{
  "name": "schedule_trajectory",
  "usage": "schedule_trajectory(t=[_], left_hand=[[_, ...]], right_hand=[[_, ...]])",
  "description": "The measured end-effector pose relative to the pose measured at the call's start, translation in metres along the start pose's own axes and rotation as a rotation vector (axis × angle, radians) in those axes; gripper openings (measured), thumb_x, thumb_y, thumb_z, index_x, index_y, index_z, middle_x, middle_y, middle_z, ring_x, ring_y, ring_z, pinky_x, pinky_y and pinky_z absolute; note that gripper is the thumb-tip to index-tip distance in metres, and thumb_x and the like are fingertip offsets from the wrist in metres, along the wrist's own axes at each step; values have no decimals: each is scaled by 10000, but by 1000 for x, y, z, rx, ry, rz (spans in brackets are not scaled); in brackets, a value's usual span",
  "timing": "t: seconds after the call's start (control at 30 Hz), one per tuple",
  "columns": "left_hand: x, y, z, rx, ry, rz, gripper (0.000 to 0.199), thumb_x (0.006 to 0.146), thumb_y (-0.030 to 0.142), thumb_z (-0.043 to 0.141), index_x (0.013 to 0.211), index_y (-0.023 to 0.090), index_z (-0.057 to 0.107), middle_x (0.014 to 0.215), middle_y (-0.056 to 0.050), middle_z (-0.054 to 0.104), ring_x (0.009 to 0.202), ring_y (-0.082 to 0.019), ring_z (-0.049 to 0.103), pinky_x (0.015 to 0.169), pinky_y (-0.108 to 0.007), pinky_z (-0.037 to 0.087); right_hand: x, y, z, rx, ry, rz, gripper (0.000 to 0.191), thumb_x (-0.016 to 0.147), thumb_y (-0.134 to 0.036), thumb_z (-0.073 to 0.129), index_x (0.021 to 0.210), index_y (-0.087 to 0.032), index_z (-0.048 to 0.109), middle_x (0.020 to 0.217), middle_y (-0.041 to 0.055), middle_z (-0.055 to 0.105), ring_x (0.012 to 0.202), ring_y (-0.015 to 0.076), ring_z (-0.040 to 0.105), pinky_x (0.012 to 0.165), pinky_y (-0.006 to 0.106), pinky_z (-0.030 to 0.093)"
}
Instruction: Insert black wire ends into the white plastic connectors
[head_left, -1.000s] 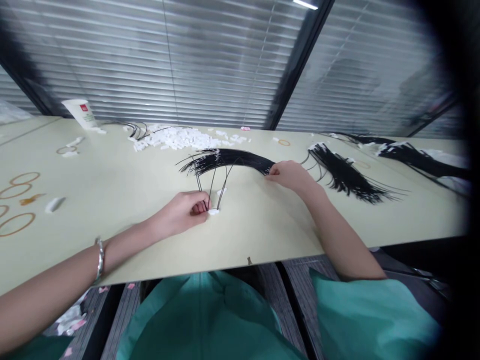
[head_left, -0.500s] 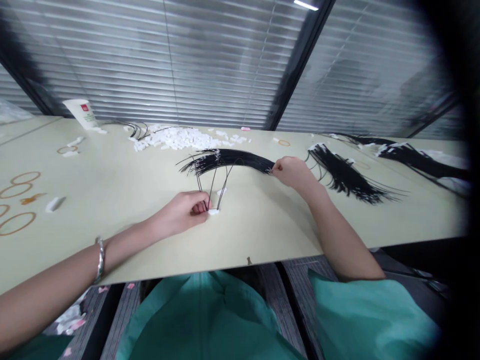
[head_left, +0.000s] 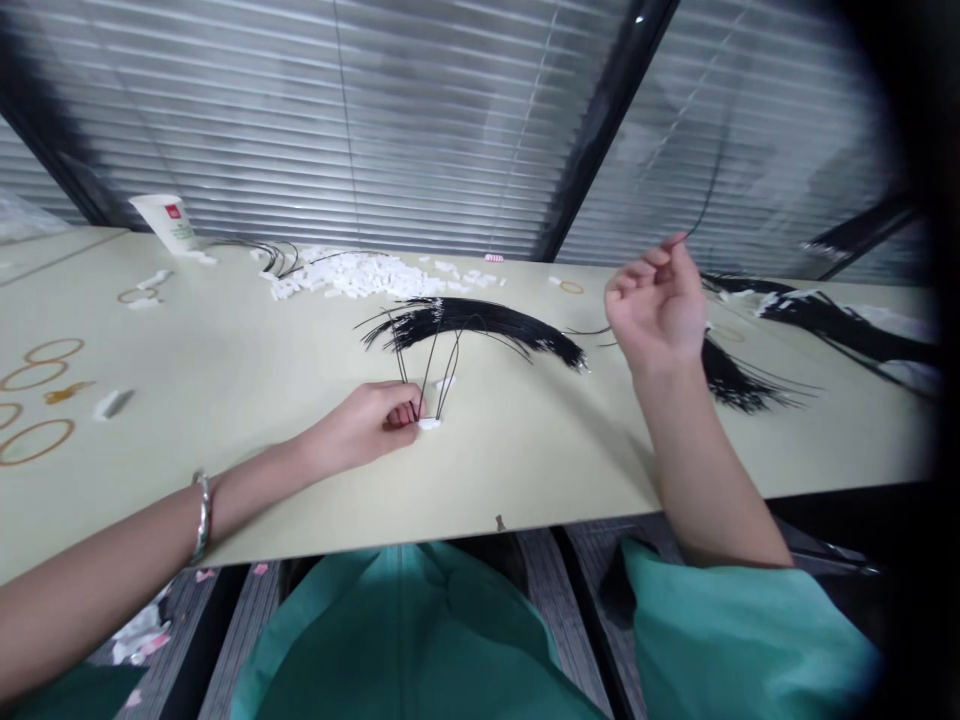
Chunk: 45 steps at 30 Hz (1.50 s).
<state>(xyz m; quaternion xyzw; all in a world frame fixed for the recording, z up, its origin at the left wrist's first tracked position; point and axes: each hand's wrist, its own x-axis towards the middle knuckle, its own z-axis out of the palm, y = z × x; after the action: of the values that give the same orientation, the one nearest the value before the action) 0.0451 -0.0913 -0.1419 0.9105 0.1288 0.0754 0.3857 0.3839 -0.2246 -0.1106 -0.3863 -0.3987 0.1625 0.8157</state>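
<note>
My left hand (head_left: 379, 420) rests at the middle of the table, fingers curled round a white connector (head_left: 429, 424) with several thin black wires (head_left: 425, 375) rising from it. Raised at the right, my right hand (head_left: 661, 300) pinches the end of a single black wire (head_left: 718, 170) between thumb and forefinger, palm towards me. That wire curves up in front of the blinds. Between the hands, a bundle of black wires (head_left: 495, 320) lies on the table, its silvery tips at the right end. Another small white connector (head_left: 445, 383) lies just behind the held one.
A pile of white connectors (head_left: 367, 273) lies at the back, with a paper cup (head_left: 169, 223) to its left. Rubber bands (head_left: 37, 441) are at the far left. More black wire bundles (head_left: 750, 378) lie at the right. Window blinds (head_left: 450, 120) stand behind the table (head_left: 510, 450).
My right hand has left the bundle's right end and moved up and right, drawing one wire out. The bundle's right end now lies loose. My left hand has hardly moved.
</note>
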Motion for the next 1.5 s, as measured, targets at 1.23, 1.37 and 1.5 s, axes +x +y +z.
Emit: schedule_trajectory(t=[1.23, 1.37, 1.5], left_hand=[[-1, 0, 0, 32, 8, -5, 107, 746, 182, 507, 837, 139, 544, 769, -5, 560, 689, -70, 522, 630, -169, 437], [0, -1, -1, 28, 6, -19, 120, 745, 194, 513, 854, 142, 516, 773, -9, 565, 700, -78, 534, 627, -173, 446], [0, -2, -1, 26, 2, -14, 114, 746, 193, 509, 848, 144, 508, 763, -6, 557, 699, -77, 531, 623, -172, 441]], right_hand=[[-119, 48, 119, -671, -772, 197, 160, 838, -193, 525, 718, -98, 572, 861, 49, 538, 759, 105, 501, 654, 197, 381], [-119, 51, 119, -636, -787, 200, 207, 834, -152, 501, 640, -88, 469, 865, 38, 543, 782, 99, 516, 637, 186, 364], [-119, 51, 119, -612, -799, 229, 227, 835, -123, 487, 623, -83, 418, 877, 23, 554, 764, 79, 510, 627, 176, 342]])
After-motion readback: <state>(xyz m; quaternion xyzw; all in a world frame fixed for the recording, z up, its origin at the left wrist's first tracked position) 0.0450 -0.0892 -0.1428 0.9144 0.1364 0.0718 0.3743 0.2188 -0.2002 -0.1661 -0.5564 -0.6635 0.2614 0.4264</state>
